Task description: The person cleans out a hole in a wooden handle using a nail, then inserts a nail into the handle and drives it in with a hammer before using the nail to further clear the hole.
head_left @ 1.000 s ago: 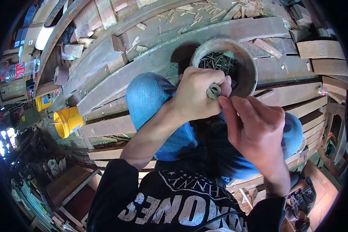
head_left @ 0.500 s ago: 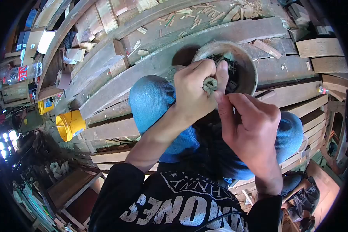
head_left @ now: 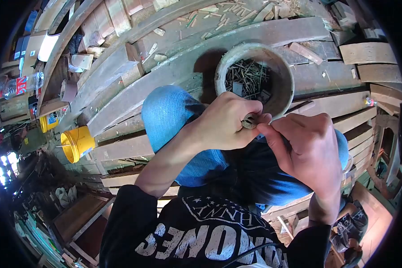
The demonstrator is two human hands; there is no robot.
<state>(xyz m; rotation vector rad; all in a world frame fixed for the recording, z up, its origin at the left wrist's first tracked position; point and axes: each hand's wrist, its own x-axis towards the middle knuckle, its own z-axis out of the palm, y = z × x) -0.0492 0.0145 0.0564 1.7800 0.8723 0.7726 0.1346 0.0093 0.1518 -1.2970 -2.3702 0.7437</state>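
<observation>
My left hand is closed around a small round grey-brown piece that shows between its thumb and fingers. My right hand meets it from the right, with thumb and forefinger pinched at that same piece; what they pinch is too small to tell. Both hands hover over my knees in blue jeans. Just beyond them stands a round bowl filled with several dark nails.
Curved wooden planks lie under and around me, with wood chips scattered at the top. A yellow bucket stands at the left. A plastic bottle lies at the far left. Boards are stacked at the right.
Both hands have dropped back from over the bowl toward my knees, so the nails in the bowl now show fully. The left hand still holds the small round piece.
</observation>
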